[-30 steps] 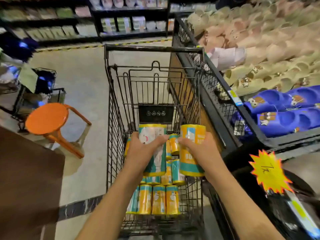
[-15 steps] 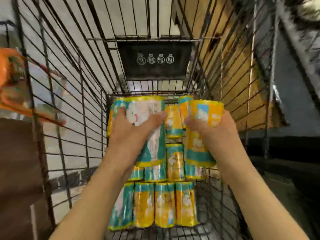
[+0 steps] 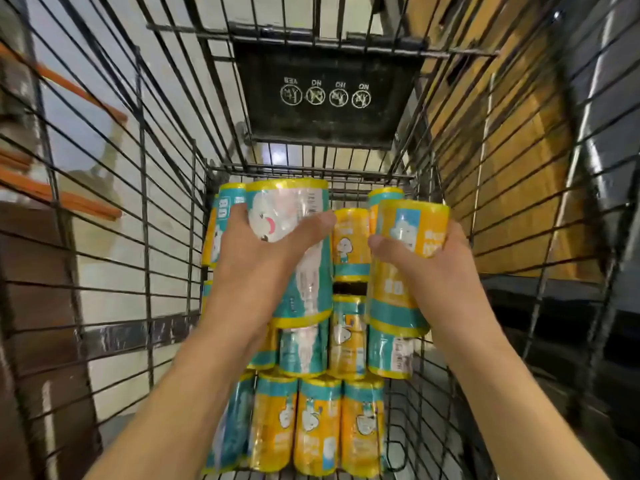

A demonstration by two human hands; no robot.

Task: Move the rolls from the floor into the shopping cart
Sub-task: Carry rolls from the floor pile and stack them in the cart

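Observation:
Both my arms reach down inside the black wire shopping cart (image 3: 166, 216). My left hand (image 3: 252, 261) grips a teal and yellow roll (image 3: 294, 216) with a white cartoon figure, held over the pile. My right hand (image 3: 429, 271) grips a yellow and teal roll (image 3: 408, 237) at the same height, near the cart's right wall. Below them several more rolls (image 3: 315, 424) lie packed in rows on the cart floor, and a few (image 3: 349, 244) show between my hands. The pile's far rows are partly hidden by the held rolls.
A black child-seat flap (image 3: 325, 95) with four round warning icons hangs at the cart's far end. Through the left wires an orange stool's legs (image 3: 69, 199) and a brown counter (image 3: 31, 306) show. A wooden panel (image 3: 502, 168) stands beyond the right wall.
The view has dropped from above the cart to deep inside it. Both hands have lowered their rolls toward the pile, and the rolls stay gripped throughout.

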